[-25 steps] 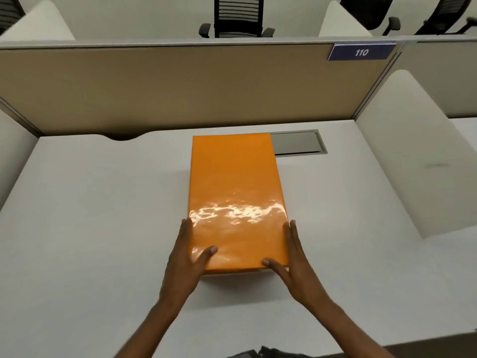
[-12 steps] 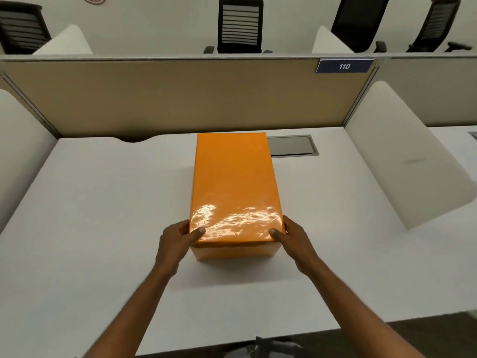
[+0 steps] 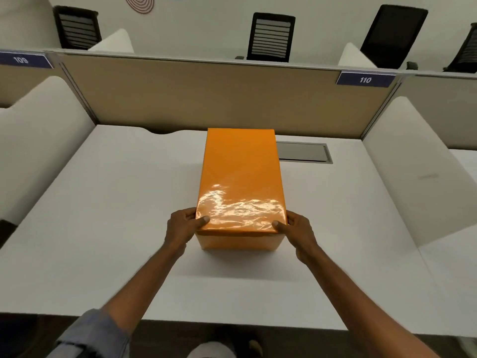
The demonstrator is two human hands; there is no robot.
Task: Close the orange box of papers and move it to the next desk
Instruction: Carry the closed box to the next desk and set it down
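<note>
Orange box (image 3: 241, 182) closed, both hands — gripping corners

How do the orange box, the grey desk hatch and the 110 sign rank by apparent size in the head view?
1. orange box, clearly largest
2. grey desk hatch
3. 110 sign, close to the hatch; it sits farther away, so unsure

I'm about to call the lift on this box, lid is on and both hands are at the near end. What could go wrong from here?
1. Both hands, left hand and right hand, grip only the near end of the long box, with thumbs on the lid; the far end may sag or the lid might pull off.
2. The glossy lid looks slippery.
3. Dividers flank the desk; a low sideways carry could clip one.
</note>
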